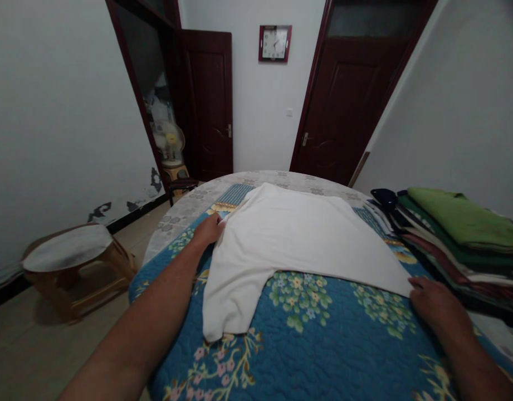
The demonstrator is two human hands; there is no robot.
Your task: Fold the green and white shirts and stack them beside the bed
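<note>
Holding a white shirt (298,228) at two places, hands well apart. Left hand (208,229) is closed on its left edge, toward the far side; right hand (431,298) pinches the near right corner between thumb and fingers. Shirt lies on a blue floral quilted cover (302,356), spread over a round worktop (168,223).

Risks, as judged: a sideways pull by both hands could skew the cloth, since the hold points are diagonal to each other. Dragging it could also ruck up the quilted cover, which appears soft and loosely laid. The sleeve (235,295) at near left is not held, so it could twist or fold under if the left edge is lifted. On the right, the stack of folded clothes (460,217) stands close behind the right forearm; an outward sweep could knock its lower layers askew.

Appearance: plain white, no print seen, matte, probably light knit. Body broad and mostly flat, near hem running almost straight to the right corner. Shallow creases along the left side; sleeve more rumpled, its opening facing near. Neckline: cannot be made out.
</note>
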